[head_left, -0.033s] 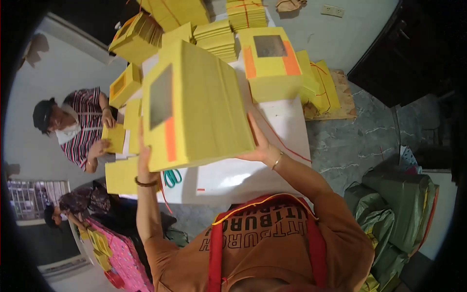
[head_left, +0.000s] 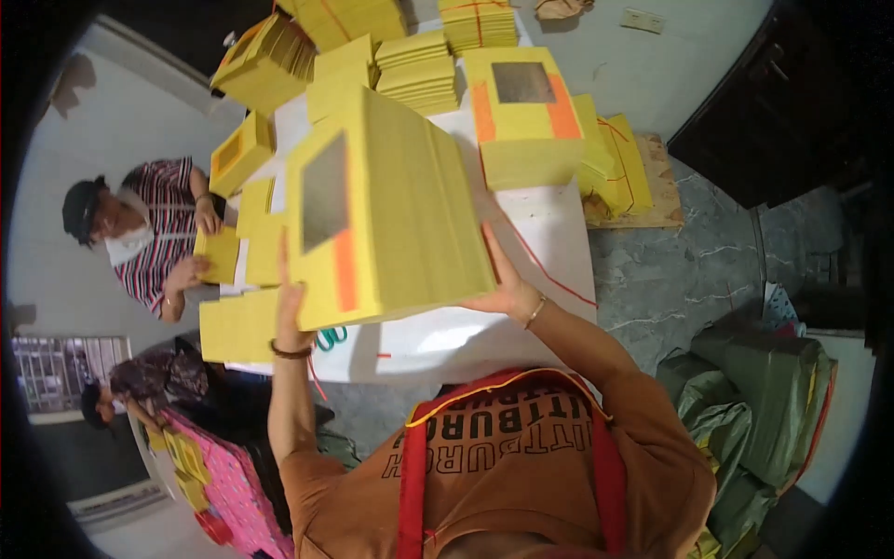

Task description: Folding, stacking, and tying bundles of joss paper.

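My left hand (head_left: 291,306) and my right hand (head_left: 506,284) are closed on the two sides of a thick stack of yellow paper envelopes (head_left: 424,205), lifted above the white table (head_left: 447,349). A grey window and an orange strip show on the stack's left face. Its layered edges face me, and it tilts. Just under its lower left corner, partly hidden, lie green-handled scissors (head_left: 331,337). Beyond my right hand stands another yellow stack (head_left: 531,163) with a dark window and two orange strips.
More yellow stacks (head_left: 414,74) line the table's far side. At left, a person in a striped shirt (head_left: 154,210) handles yellow paper; another person (head_left: 163,373) bends lower left. A red cord (head_left: 531,247) lies on the table. Green wrapped bundles (head_left: 764,391) stand at right on the floor.
The held stack has shifted slightly to the right, and my left hand has moved right with it. My hold on it looks the same.
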Available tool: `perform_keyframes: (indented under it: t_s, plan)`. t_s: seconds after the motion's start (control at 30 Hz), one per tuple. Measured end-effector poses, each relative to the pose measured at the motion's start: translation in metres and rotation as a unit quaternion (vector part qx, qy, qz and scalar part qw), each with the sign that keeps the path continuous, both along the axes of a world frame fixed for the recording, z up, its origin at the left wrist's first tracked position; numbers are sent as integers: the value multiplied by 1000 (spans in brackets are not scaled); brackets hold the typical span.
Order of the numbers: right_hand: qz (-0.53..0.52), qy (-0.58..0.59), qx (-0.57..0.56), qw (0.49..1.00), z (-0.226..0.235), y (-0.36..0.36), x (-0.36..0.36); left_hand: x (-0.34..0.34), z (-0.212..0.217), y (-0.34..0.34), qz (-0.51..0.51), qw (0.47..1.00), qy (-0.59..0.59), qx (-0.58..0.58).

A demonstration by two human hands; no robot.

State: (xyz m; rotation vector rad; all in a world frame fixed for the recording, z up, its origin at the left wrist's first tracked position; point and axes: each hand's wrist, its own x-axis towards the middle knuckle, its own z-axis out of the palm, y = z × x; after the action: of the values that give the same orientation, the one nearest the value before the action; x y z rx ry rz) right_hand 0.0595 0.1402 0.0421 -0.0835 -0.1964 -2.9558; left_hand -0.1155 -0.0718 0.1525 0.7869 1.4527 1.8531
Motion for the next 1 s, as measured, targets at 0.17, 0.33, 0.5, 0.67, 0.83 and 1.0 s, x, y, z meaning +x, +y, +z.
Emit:
perform_keyframes:
  t_s: [0.17, 0.33, 0.5, 0.67, 0.83, 1.0]
  plan:
    - [-51, -130, 153, 978, -75, -38, 60, 73, -66, -11, 20, 992, -74, -102]
    - [-189, -142, 539, 809, -96, -63, 82, 91, -72, -11, -34, 989, -114, -88]
    - [-110, -216, 212, 947, -92, -52, 108, 95, -78, -10, -31, 991, -44, -122]
    - [-51, -261, 510, 818, -57, -50, 117, 89, -83, -8, -12, 981, -191, -34]
    - [-61, -280, 655, 699, -76, -31, 118, 75, -140, 3, 25, 956, -270, -115]
    - [-189, -321, 507, 777, -80, -26, 90, 72, -204, 16, 7, 940, -291, -178]
